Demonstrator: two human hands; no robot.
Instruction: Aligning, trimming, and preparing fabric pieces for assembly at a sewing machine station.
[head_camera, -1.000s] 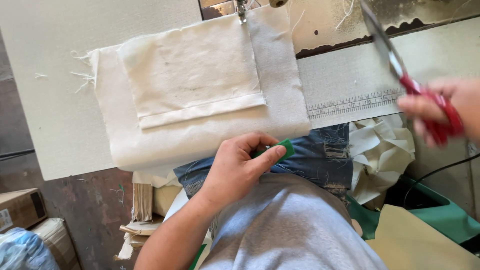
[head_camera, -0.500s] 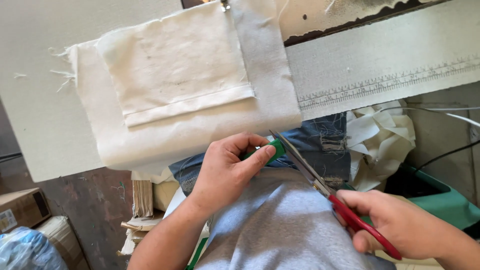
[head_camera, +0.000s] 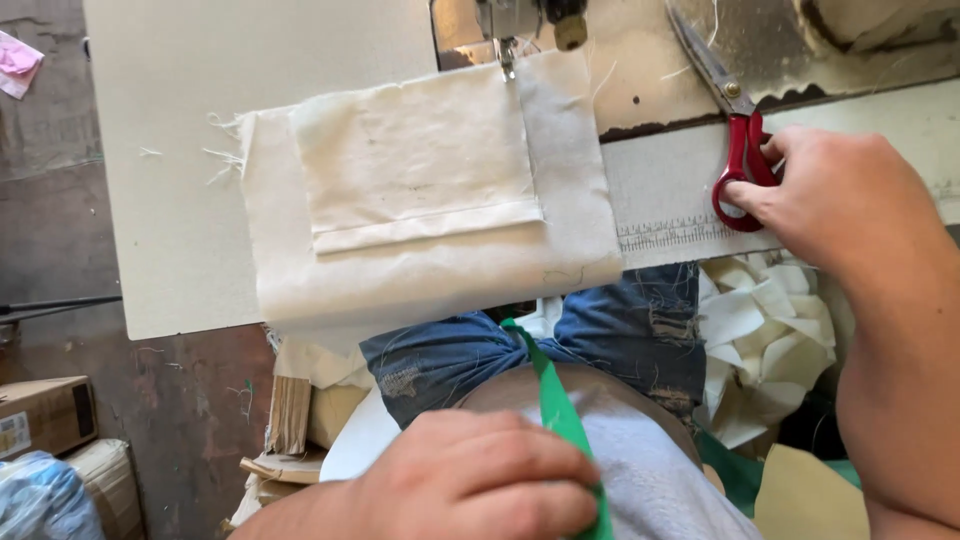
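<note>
Gripping a green strip (head_camera: 556, 410) that runs up over the lap, the left hand (head_camera: 470, 480) is closed low in view. The right hand (head_camera: 840, 200) closes, apparently, on red-handled scissors (head_camera: 735, 130) lying on the table (head_camera: 200, 120) beside cream fabric (head_camera: 420, 200).

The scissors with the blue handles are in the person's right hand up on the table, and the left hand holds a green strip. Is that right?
Not quite: the head view shows the scissors have red handles, not blue. The right hand does hold them on the table, and the left hand holds the green strip.
</note>
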